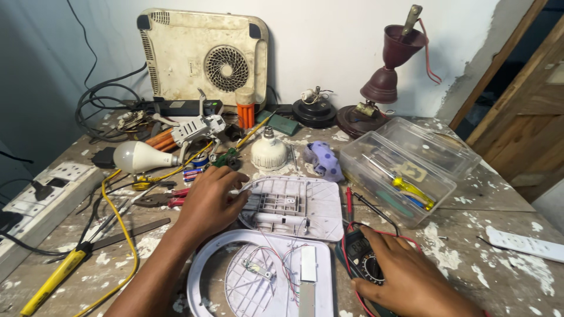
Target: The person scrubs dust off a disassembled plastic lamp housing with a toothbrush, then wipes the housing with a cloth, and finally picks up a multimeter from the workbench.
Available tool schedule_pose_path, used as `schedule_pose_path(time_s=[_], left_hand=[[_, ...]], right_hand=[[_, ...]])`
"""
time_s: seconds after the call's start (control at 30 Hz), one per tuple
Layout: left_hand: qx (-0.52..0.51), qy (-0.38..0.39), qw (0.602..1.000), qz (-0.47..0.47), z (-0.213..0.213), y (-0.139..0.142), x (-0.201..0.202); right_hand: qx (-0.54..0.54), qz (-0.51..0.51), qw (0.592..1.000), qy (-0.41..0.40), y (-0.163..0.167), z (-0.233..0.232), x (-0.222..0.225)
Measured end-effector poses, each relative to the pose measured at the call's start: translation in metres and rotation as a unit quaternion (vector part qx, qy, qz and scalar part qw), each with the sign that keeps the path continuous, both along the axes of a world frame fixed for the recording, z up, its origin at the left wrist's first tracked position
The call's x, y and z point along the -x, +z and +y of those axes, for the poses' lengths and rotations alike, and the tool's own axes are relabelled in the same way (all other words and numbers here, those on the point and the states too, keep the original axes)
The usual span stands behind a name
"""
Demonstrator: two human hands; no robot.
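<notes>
Multimeter [365, 256] under right hand [405, 276] | paint-flecked wooden bench [470, 235] | whitewashed wall [329, 41]

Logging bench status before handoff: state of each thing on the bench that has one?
White lamp housing: opened, insides showing, left hand on its edge.
Round lamp cover: off, lying inside up, wires showing.
Multimeter: flat on the bench, right hand on its dial, leads attached.
Clear plastic box: lid open, tools inside.
Loose bulb: on its side, unlit.
</notes>
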State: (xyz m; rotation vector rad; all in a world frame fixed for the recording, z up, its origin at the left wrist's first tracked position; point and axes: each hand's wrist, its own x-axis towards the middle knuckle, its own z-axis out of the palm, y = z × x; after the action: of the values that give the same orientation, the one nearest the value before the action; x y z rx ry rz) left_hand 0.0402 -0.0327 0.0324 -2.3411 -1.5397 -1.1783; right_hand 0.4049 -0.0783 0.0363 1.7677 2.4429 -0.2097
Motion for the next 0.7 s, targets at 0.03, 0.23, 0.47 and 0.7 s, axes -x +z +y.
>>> schedule_pose_path(time_s=[0.03, 0.23, 0.47, 0.7], left_hand=[[0.0, -0.002, 1.0, 0.002, -0.001, 0.003, 0.0], [0.046, -0.003, 0.999, 0.003, -0.004, 0.022, -0.004], [0.055, -0.074, 0.995, 0.048, 0.004, 0.035, -0.012], [0.08, -0.082, 0.991, 0.064, 0.015, 0.036, -0.03]], right_hand=[[0.016, 0.014, 0.999, -0.033, 0.0, -0.001, 0.002], [0.014, 0.197, 0.975, -0.098, 0.004, 0.002, -0.016], [-0.02, 0.288, 0.94, -0.183, 0.038, 0.03, -0.092], [0.003, 0.453, 0.888, -0.075, 0.04, 0.016, -0.107]])
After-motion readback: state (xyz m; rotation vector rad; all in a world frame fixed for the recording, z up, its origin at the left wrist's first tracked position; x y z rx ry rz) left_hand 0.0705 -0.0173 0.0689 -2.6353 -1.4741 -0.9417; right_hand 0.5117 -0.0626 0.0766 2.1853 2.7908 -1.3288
